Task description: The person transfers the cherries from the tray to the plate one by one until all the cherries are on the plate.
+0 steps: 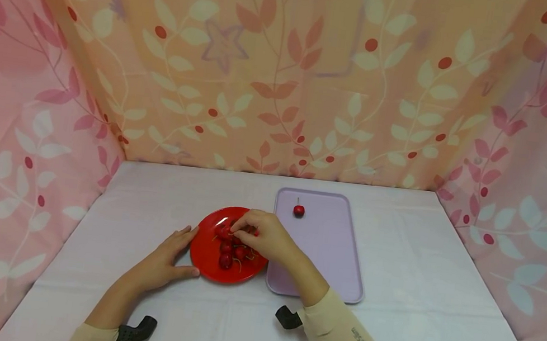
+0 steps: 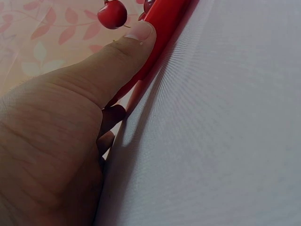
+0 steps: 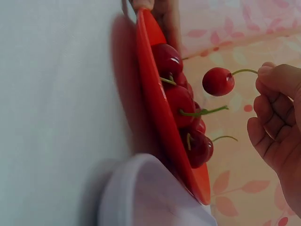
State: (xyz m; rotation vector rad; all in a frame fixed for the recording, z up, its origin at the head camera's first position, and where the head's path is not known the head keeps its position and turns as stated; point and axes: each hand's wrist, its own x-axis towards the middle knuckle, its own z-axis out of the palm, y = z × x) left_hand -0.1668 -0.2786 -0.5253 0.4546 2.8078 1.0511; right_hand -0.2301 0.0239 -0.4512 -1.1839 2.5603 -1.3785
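My right hand [image 1: 266, 234] is over the red plate [image 1: 203, 252]. Its thumb and fingertip pinch the thin green stem of a cherry [image 3: 218, 82], which hangs above the plate in the right wrist view. Several dark red cherries [image 1: 225, 260] with stems lie heaped on the plate. At the plate's left edge rests my left hand [image 1: 164, 262], fingers and thumb spread along the rim. The left wrist view shows its thumb [image 2: 136, 40] against the rim; part of the other fingers is hidden behind it.
Right of the plate lies a lilac tray [image 1: 315, 265], its left edge close beside the plate. A single cherry [image 1: 298, 211] with an upright stem sits near the tray's far end. A white cloth [image 1: 419, 266] covers the table, and patterned curtains [image 1: 285, 70] enclose it.
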